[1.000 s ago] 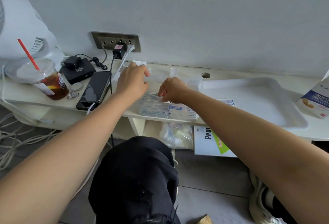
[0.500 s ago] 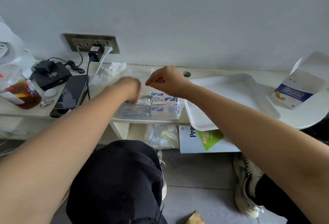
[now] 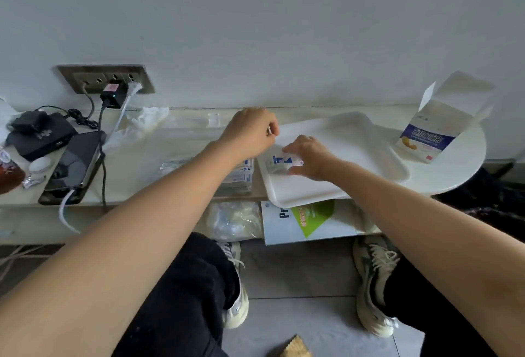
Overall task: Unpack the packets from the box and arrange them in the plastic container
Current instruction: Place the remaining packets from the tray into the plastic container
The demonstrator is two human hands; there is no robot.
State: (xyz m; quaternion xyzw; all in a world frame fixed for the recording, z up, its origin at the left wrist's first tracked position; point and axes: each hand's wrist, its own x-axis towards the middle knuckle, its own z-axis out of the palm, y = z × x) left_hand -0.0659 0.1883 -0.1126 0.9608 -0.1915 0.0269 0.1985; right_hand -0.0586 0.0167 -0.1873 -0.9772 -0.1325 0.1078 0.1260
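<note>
**Packets: arranging only just starting**

Sitting low before the surface [image 3: 170, 152], reaching both forearms out over dark-trousered knees.

Leaving a stack of packets [image 3: 241, 176] near the front edge of the surface, just beside the left rim of the plastic container [image 3: 355, 140] and partly hidden under the left forearm. Leaving one loose packet [image 3: 173, 163] lying a little further left as well, with a phone [image 3: 74, 166] beyond that.

Pinching a single packet [image 3: 284, 161] between thumb and fingertips of the right hand [image 3: 312, 160], and holding it at the near-left corner of the container. Cannot tell whether resting on the container's floor or hovering just above it.

Holding the left hand [image 3: 250, 135] curled just beyond the container's left rim, a pale sliver showing at the fingertips. Too small to tell whether gripping something or closed on nothing.

Seeing no other packet anywhere in the container, only white floor.

Finding the box [image 3: 434, 132] upright at the far right end of the surface, well apart from both hands, top flaps open. Not seeing inside, so cannot tell whether emptied.

Judging the unpacking largely done, going by the stack lying outside the box. Judging the arranging barely begun: one packet going in, the stack and the loose one waiting, plus whatever may be hiding in the box.
</note>
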